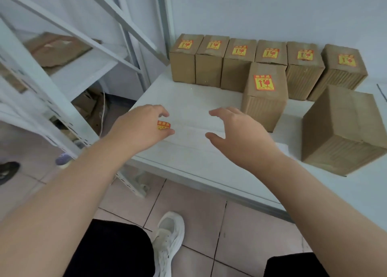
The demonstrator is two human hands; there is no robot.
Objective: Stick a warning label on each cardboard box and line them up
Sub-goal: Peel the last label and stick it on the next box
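Note:
Several cardboard boxes (209, 63) stand in a row against the back wall, each with a yellow-and-red warning label on top. One more labelled box (264, 96) stands just in front of that row. A larger-looking box (343, 130) with no label in sight sits at the right. My left hand (142, 128) hovers over the table's left edge, its fingers closed on a small stack of warning labels (163, 125). My right hand (238, 134) is open above the table, fingers spread, left of the front labelled box and touching nothing.
The white table (188, 157) runs along a pale wall. A white metal shelf rack (69, 71) with flattened cardboard stands to the left. Tiled floor, my white shoe (168, 241) and another person's shoes are below.

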